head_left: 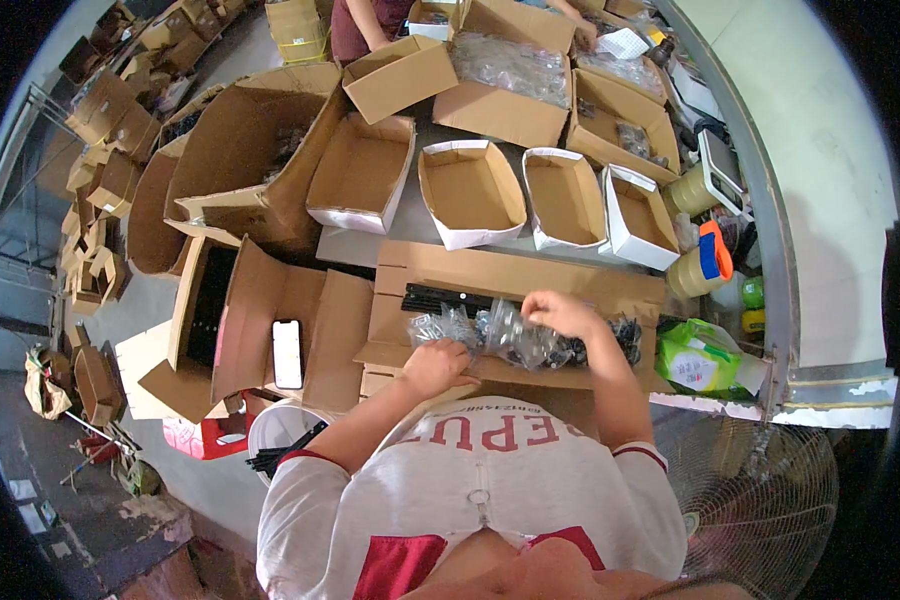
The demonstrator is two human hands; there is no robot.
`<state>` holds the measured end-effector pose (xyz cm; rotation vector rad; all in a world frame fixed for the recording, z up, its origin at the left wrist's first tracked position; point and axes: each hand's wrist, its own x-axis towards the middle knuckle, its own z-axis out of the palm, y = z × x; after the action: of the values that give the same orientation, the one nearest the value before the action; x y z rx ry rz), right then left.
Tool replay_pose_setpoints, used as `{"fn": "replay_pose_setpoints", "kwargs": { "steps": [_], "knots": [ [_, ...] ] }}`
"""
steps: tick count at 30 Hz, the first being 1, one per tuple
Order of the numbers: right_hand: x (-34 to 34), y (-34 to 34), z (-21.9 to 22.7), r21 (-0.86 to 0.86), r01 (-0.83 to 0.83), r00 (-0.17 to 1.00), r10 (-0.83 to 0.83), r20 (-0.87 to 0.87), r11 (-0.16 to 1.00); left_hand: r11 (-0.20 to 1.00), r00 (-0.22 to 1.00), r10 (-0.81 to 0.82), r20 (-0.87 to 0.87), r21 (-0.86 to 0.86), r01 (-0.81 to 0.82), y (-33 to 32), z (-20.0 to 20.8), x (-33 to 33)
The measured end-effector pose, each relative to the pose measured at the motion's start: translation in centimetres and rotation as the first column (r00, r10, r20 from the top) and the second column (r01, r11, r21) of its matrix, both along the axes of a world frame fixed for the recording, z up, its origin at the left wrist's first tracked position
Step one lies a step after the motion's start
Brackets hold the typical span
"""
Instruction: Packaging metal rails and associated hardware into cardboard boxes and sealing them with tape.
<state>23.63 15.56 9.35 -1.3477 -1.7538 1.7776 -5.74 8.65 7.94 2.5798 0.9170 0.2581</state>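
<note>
In front of me stands an open cardboard box (400,325) with black bars (448,297) and bagged parts in it. My left hand (438,366) is at its near edge, fingers closed against a clear plastic bag (442,326) of small parts. To the right, my right hand (562,313) is raised slightly, its fingertips pinching the top of another clear plastic bag (516,338) with small parts. More dark bagged parts (624,342) lie at the right end of the box. What lies beneath the bags is hidden.
Several trimmed open boxes (470,236) stand in a row beyond. A phone (287,354) lies on cardboard at left, above a white bucket (280,428) of black strips. A green package (705,362) sits at right, with a fan (755,500) below. Another person's hand (585,36) is at far right.
</note>
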Motion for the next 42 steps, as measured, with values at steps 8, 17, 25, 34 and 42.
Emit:
{"fn": "replay_pose_setpoints", "kwargs": {
  "steps": [8,17,25,34,42],
  "knots": [
    [-1.0,-3.3,-1.8,0.512,-0.023,0.899,-0.207,0.387,0.859,0.982,0.907,-0.019,-0.421,-0.176,-0.062,0.6,1.5,0.8],
    [3.5,1.7,-6.1,0.525,-0.003,0.554,-0.436,0.709,0.851,0.975,0.911,-0.204,-0.359,-0.158,0.156,-0.8,3.3,2.1],
    [4.4,1.1,-2.3,0.624,-0.047,0.644,-0.454,0.616,0.780,0.992,0.994,-0.104,-0.030,0.072,0.105,-0.1,1.4,1.1],
    [4.1,-7.2,3.9,0.532,-0.341,0.726,-0.143,0.672,0.775,0.973,0.958,0.226,-0.177,0.085,-0.213,5.8,1.5,3.1],
    [5.4,-5.6,-0.5,0.596,-0.250,0.766,-0.220,0.604,0.763,0.971,0.957,0.221,-0.185,-0.047,-0.233,8.6,-0.8,4.7]
  ]
}}
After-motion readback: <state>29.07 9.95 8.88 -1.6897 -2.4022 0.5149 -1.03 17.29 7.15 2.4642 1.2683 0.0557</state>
